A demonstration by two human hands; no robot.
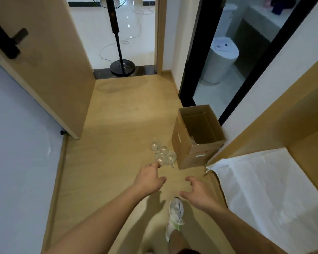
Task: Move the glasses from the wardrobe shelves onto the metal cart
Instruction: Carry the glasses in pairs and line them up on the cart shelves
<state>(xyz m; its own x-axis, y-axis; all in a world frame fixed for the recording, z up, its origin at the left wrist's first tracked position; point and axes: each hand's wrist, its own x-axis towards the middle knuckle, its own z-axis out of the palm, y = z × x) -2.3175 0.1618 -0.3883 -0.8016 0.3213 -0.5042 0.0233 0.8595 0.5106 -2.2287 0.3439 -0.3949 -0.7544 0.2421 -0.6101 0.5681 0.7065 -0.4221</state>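
On the wood floor point(117, 116), beside an open cardboard box point(196, 136), a cluster of clear glasses point(162, 153) is standing; we are reaching both hands down toward it; the left hand point(150, 177) is extending with fingers spread and holding nothing, fingertips just short of the nearest glass; the right hand point(198, 193) is hanging open too, farther back and to the right; the glasses are lying ahead and slightly left of the gap between our hands, so the left is nearer; more glass seems to be sitting inside the box, unclear; neither wardrobe shelves nor metal cart are showing; a white shoe point(174, 215) is stepping forward.
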